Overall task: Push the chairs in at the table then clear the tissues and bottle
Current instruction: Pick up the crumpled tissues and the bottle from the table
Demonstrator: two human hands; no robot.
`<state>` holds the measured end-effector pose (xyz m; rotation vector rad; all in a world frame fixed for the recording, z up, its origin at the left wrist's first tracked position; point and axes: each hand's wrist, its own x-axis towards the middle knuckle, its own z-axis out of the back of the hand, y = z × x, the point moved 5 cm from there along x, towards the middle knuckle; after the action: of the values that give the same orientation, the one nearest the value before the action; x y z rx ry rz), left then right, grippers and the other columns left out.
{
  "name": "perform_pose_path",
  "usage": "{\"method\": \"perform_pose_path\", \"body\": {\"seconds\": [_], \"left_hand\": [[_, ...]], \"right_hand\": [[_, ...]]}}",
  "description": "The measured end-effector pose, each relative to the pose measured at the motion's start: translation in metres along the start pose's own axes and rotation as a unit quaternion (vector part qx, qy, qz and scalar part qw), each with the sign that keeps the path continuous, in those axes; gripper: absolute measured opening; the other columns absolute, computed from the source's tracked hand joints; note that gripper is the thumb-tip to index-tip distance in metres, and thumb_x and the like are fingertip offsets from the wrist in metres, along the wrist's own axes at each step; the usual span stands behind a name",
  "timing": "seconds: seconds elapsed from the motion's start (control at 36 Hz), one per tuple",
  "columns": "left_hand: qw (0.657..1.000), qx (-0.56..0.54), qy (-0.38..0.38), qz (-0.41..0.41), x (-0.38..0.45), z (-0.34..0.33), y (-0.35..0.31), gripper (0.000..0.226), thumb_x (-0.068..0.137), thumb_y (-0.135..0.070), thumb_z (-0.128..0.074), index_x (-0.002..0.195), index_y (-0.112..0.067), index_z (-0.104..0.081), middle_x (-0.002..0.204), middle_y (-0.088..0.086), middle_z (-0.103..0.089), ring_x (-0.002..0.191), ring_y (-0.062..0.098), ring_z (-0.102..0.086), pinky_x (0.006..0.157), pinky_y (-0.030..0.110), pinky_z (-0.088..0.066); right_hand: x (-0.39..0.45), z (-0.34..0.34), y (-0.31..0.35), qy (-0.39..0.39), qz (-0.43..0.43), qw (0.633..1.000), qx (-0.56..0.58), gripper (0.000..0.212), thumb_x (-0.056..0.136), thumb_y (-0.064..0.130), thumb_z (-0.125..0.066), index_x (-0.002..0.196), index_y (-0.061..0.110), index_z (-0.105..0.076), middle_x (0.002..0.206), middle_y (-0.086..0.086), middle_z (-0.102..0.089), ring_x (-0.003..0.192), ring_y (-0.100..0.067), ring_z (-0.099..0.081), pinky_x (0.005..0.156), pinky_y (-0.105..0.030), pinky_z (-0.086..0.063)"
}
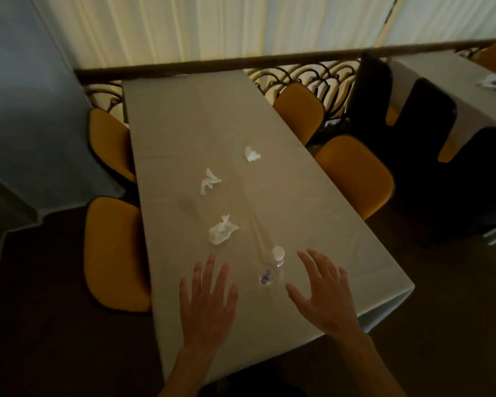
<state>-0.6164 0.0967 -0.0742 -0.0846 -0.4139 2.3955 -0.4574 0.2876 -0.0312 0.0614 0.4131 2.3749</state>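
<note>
A long table [184, 133] with a grey cloth runs away from me. On it lie three crumpled white tissues: the nearest tissue [221, 230], the middle tissue [209, 181] and the far tissue [251, 154]. A clear plastic bottle [272, 266] with a white cap stands near the front edge. My left hand [208, 302] hovers left of the bottle, fingers spread. My right hand [324, 293] hovers right of it, fingers spread too. Neither hand holds anything. Yellow chairs flank the table: near left chair [112, 253], far left chair [109, 141], near right chair [355, 176], far right chair [298, 110].
A dark railing [307, 73] with curled ironwork runs behind the table, pale curtains beyond it. At the right stand dark chairs [430, 110] and a second clothed table [430, 78] carrying a tissue [492, 80]. A grey wall [26, 96] closes the left side.
</note>
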Motion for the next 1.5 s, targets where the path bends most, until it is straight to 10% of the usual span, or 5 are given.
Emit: {"method": "perform_pose_path", "body": {"seconds": [0.75, 1.5], "left_hand": [[0.963, 0.012, -0.018, 0.269, 0.092, -0.143, 0.035, 0.055, 0.099, -0.057, -0.025, 0.148, -0.037, -0.037, 0.162, -0.002, -0.026, 0.148, 0.023, -0.025, 0.116, 0.056, -0.019], [0.956, 0.077, 0.023, 0.281, 0.138, -0.214, 0.073, 0.068, 0.093, -0.061, -0.034, 0.152, -0.027, -0.033, 0.161, 0.005, -0.028, 0.147, 0.031, -0.025, 0.116, 0.061, -0.015]], "right_hand": [[0.235, -0.089, -0.077, 0.119, 0.217, 0.968, 0.042, 0.066, 0.089, 0.044, -0.065, 0.148, 0.035, -0.036, 0.153, 0.004, -0.039, 0.137, -0.021, -0.038, 0.107, -0.042, -0.04], [0.294, -0.229, 0.071, 0.101, 0.333, 0.928, 0.133, 0.06, 0.086, 0.054, -0.064, 0.14, 0.034, -0.048, 0.157, -0.003, -0.034, 0.146, -0.029, -0.025, 0.114, -0.046, -0.033]]}}
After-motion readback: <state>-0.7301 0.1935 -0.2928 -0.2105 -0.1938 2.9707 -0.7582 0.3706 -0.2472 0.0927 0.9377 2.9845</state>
